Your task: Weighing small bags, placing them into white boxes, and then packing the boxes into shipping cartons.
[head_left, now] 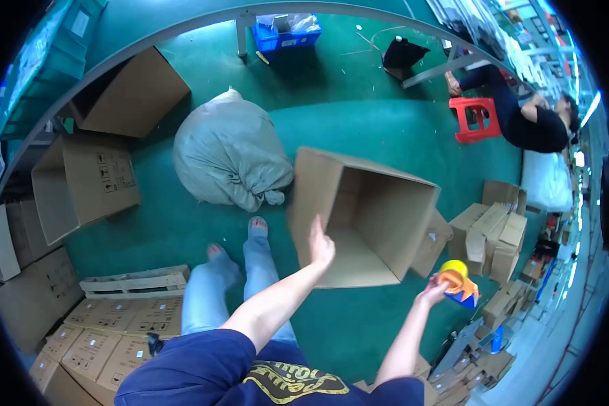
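A large open cardboard box [358, 223] stands tilted in front of me, its opening turned up toward me and its inside bare. My left hand [321, 249] lies against the near left edge of this box, fingers stretched out along the wall. Out to the right, my right hand [432, 292] is closed around a tape dispenser [461, 287], orange and blue with a yellow roll of tape in it. The dispenser is apart from the box, and part of its handle is hidden by my fingers.
A stuffed grey-green sack [233, 149] sits left of the box. Empty cartons [91, 179] and packed boxes on a pallet [139, 281] line the left. Flattened cartons [497, 227] lie right. A red stool [476, 120] and a seated person [538, 125] are far right; a blue bin [287, 37] is far ahead.
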Tool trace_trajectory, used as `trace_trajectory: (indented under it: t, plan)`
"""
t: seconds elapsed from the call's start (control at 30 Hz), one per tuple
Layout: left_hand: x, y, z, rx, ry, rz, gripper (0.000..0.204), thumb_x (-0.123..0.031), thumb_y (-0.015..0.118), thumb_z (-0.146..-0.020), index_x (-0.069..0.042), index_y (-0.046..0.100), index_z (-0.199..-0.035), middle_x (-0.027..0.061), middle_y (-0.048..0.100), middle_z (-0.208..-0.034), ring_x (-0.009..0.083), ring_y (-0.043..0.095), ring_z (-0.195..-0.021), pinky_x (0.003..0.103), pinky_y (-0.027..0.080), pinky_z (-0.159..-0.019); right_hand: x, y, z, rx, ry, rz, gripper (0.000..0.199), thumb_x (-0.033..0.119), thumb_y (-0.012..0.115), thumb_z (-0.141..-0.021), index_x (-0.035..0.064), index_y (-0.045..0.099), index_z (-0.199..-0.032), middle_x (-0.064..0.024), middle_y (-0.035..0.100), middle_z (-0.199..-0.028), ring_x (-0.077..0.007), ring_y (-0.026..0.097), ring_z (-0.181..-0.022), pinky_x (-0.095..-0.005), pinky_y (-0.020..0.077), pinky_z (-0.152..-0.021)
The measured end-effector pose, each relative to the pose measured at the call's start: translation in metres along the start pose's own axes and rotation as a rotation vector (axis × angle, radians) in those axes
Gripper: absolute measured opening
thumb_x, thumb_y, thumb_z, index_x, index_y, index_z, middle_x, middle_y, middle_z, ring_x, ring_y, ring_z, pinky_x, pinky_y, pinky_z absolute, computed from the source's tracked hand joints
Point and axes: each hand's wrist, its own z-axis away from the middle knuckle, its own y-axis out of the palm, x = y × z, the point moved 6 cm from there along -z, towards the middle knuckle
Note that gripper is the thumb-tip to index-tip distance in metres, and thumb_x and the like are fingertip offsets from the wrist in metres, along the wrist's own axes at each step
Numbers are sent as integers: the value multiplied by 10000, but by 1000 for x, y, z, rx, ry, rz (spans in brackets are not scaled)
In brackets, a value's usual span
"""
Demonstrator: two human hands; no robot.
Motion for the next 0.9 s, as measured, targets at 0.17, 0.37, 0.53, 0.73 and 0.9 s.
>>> trace_trajectory:
  t: [0.17, 0.37, 0.53, 0.73, 0.9]
  plan:
    - [-5, 6, -70, -193, -220, 84, 565, 59, 441, -792, -53, 384, -1344, 238, 503, -1262, 410, 476, -1187, 455, 387, -1010, 3, 134, 110, 372, -119, 132, 371, 168, 467, -937, 27, 452, -1280, -110, 559, -1165, -229, 606, -993, -366, 502, -884]
    - [25, -101, -52, 382, -124, -205, 636, -257, 578, -831, -76, 341, -1393, 282, 419, -1353, 419, 469, -1217, 441, 390, -1037, 39, 361, 299, 1096, -126, 552, 585, 28, 521, -795, -5, 365, -1358, -147, 504, -1274, -211, 512, -1180, -348, 387, -1025]
    - [38, -374, -21, 374, -20, -192, 438, -274, 599, -845, -58, 572, -1224, 176, 614, -1179, 286, 579, -1130, 377, 449, -970, 48, 547, 455, 1464, 280, 198, 415, 128, 556, -893, 62, 434, -1284, -77, 543, -1199, -188, 562, -1075, -357, 494, -889]
    - [199, -788, 39, -455, -273, 91, 346, -204, 568, -858, -30, 592, -1156, 147, 660, -1001, 223, 632, -909, 339, 499, -818, 21, 764, 562, 1230, 199, 74, 383, 262, 612, -879, 72, 492, -1189, -116, 608, -1024, -242, 653, -763, -356, 567, -624]
    - [337, -957, 159, -687, -449, 739, 245, -176, 488, -859, -129, 468, -619, -17, 391, -498, 131, 378, -401, 293, 301, -359, 40, 806, 629, 1007, 583, -190, 384, 351, 565, -941, 66, 523, -1195, -88, 623, -1000, -201, 637, -835, -326, 572, -678]
